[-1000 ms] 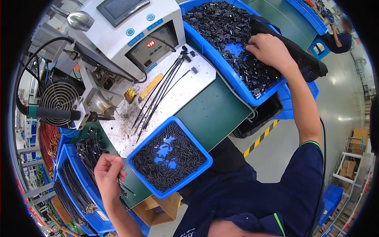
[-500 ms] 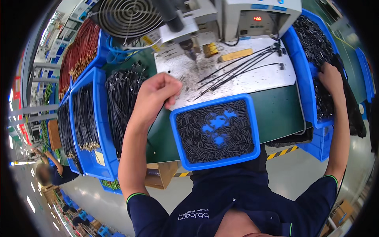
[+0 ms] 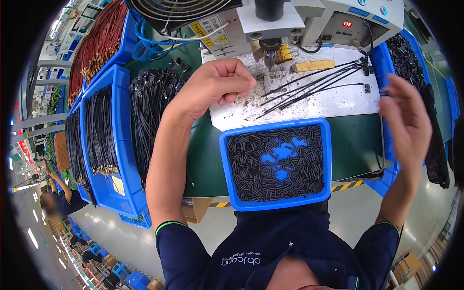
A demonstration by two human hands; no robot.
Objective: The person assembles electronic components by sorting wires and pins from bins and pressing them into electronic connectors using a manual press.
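My left hand (image 3: 218,87) hovers over the left part of the white work plate (image 3: 224,116), beside the tip (image 3: 269,59) of a bench machine. Its thumb and fingers are pinched together, and whatever they hold is hidden. At the right, my right hand (image 3: 408,118) is raised at the near side of a blue bin of small black parts (image 3: 408,58). Something small and dark shows between its thumb and forefinger, too small to name. Several black cables (image 3: 309,89) with connectors lie on the plate. Nearer to me is a blue tray (image 3: 229,174) of short black tubes (image 3: 246,181).
Blue bins at the left hold black cables (image 3: 101,130) and red cables (image 3: 99,41). More black cables (image 3: 152,101) lie beside them. A control box (image 3: 348,31) with a red display stands behind the plate. A black bag (image 3: 437,150) hangs at the right. Another person (image 3: 67,200) is far left.
My right hand has come out of the bin of black parts and moved nearer to me. My left hand has moved farther out over the plate. The whole view has shifted slightly.
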